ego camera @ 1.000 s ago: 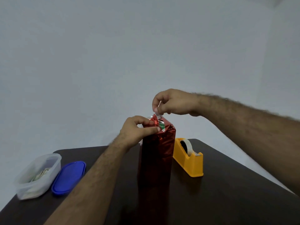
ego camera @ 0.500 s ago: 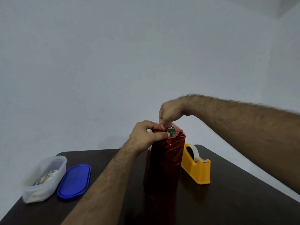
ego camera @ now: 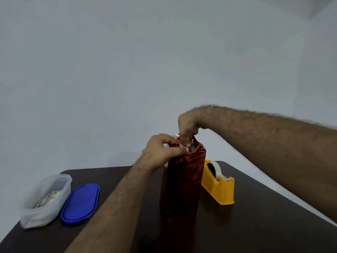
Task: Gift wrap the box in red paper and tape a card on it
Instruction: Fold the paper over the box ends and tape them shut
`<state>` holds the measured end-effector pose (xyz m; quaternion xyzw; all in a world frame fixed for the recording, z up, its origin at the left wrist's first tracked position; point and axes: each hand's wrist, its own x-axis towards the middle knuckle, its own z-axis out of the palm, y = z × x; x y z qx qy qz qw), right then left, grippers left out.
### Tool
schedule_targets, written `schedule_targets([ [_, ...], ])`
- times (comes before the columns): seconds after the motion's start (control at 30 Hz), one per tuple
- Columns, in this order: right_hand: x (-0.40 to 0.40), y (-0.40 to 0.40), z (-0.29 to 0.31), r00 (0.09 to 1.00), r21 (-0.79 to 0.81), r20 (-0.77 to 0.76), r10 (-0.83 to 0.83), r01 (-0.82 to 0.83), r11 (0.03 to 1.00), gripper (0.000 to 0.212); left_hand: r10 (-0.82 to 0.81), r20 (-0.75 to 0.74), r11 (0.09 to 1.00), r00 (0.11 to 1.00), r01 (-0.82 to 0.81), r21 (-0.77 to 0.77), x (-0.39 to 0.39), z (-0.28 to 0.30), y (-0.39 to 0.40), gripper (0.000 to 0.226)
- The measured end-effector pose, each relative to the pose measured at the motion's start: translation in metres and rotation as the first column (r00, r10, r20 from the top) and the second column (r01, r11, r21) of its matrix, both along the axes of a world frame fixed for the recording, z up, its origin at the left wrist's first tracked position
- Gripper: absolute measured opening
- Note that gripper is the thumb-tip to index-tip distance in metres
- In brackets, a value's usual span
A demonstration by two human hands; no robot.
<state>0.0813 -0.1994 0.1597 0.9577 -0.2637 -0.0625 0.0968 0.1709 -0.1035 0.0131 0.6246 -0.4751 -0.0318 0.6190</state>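
A tall box wrapped in shiny red paper (ego camera: 184,179) stands upright in the middle of the dark table (ego camera: 255,225). My left hand (ego camera: 162,152) pinches the folded paper at the box's top left edge. My right hand (ego camera: 187,128) comes down from above, its fingertips pressing on the paper folds at the top. A bit of green shows between the folds. Whether a piece of tape sits under the right fingers is hidden. A yellow tape dispenser (ego camera: 218,183) with a white roll stands just right of the box.
At the left sit a clear plastic container (ego camera: 43,199) with paper items inside and its blue lid (ego camera: 80,202) lying flat beside it. A plain pale wall rises behind the table. The table's right edge runs diagonally at the right.
My right hand has dropped from above the box onto the top folds. The view has shifted, so everything sits slightly further right and lower.
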Motion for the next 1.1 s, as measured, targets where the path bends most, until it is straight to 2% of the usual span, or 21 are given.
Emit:
schedule_targets([
  [0.27,0.002,-0.008,0.002,1.000,0.015,-0.003,0.011,-0.011,1.000,0.026,0.009,0.018,1.000,1.000,-0.009,0.008,-0.002,0.000,0.000,0.038],
  [0.53,0.002,-0.014,0.007,0.997,-0.092,-0.010,0.081,-0.081,0.992,0.047,0.030,0.056,0.999,0.998,-0.031,0.011,-0.003,0.000,-0.001,0.042],
  [0.77,-0.012,-0.034,0.002,0.993,-0.043,0.071,0.095,-0.092,0.995,0.060,0.051,0.058,0.999,0.997,-0.052,0.013,-0.002,0.000,-0.003,0.046],
  [1.0,-0.013,-0.041,0.001,0.993,-0.033,0.090,0.079,-0.076,0.997,0.093,0.036,0.039,0.999,0.999,-0.035,-0.011,-0.003,-0.001,-0.006,0.045],
  [1.1,-0.011,-0.044,0.004,0.994,-0.072,0.068,0.081,-0.076,0.995,0.092,0.028,0.035,1.000,0.999,-0.028,-0.006,-0.001,-0.001,-0.006,0.042],
])
